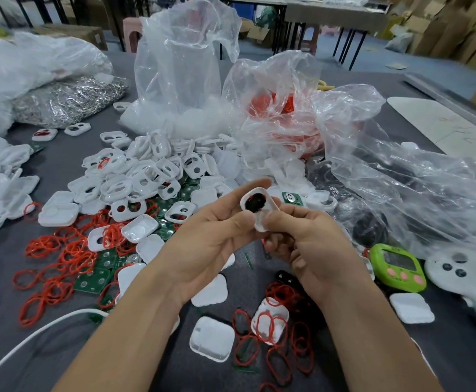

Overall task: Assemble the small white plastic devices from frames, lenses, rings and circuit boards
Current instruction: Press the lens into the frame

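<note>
2 hands are raised above the table's middle, and 1 white frame (261, 219) is grasped between them. The left hand (211, 239) pinches its upper end between thumb and fingertips; the right hand (307, 244) has its thumb laid on the lower end, with the other fingers curled beneath. 1 black part (255, 201) is seated in the frame's opening, and a sliver of red is seen at its edge.

At least 4 white square shells (211, 338) are scattered on the grey table (19, 363) below the wrists, 1 of them draped with loose red rings (55, 267). The rings are too many and too tangled to be counted. Several green circuit boards (98, 275) are mixed among them on the left.

1 large heap of white frames (152, 168) is piled just beyond the hands. 3 clear plastic bags (186, 60) are slumped behind and to the right of it; 1 holds red parts. 1 bag of silvery metal pieces (70, 100) lies at far left.

On the right, 1 green timer (398, 267) with 3 pink buttons is set just beside 1 white controller (457, 275). 1 white cable (33, 338) is run across the near left corner.
</note>
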Demonstrator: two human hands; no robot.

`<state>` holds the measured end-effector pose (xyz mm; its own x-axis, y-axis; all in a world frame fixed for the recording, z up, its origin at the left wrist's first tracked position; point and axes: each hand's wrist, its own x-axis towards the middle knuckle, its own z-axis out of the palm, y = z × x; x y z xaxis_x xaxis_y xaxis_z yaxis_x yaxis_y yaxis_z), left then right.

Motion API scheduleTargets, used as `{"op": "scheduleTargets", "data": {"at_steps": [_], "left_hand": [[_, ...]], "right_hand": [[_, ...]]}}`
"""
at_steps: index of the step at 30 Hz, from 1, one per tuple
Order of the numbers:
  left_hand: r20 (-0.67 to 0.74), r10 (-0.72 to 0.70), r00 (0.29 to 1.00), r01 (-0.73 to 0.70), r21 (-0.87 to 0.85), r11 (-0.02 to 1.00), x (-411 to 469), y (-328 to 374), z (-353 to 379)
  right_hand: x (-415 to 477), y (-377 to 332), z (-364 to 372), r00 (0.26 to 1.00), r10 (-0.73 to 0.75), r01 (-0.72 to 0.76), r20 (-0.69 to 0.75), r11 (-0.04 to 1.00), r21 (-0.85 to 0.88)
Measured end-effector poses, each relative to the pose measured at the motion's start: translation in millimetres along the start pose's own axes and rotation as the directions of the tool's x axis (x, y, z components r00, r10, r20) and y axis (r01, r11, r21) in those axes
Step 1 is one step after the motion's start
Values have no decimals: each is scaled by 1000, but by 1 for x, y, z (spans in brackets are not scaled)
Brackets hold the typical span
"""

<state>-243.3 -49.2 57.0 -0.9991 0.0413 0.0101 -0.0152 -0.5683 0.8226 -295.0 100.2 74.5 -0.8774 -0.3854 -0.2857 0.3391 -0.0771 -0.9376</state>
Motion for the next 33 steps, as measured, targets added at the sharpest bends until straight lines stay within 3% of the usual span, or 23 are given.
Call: {"op": "scheduleTargets", "data": {"at_steps": [9,17,24,30,33], "left_hand": [[49,20,999,-22,26,999,0,-2,0],[72,25,997,-30,60,998,3,-5,-3],[7,9,1000,-9,36,999,5,-5,-7],[-48,-38,998,35,-58,998,6,1,-16],[-70,-48,996,38,-147,988,6,4,-20]], "right_hand": [[-1,1,1,997,-3,4,-72,1000,5],[-3,7,5,979,-165,145,-121,976,-160],[-6,7,10,964,-206,127,-166,911,-393],[5,-9,-14,941,-156,107,-299,979,-176],[13,-19,-29,886,-284,180,-366,939,-292]]}}
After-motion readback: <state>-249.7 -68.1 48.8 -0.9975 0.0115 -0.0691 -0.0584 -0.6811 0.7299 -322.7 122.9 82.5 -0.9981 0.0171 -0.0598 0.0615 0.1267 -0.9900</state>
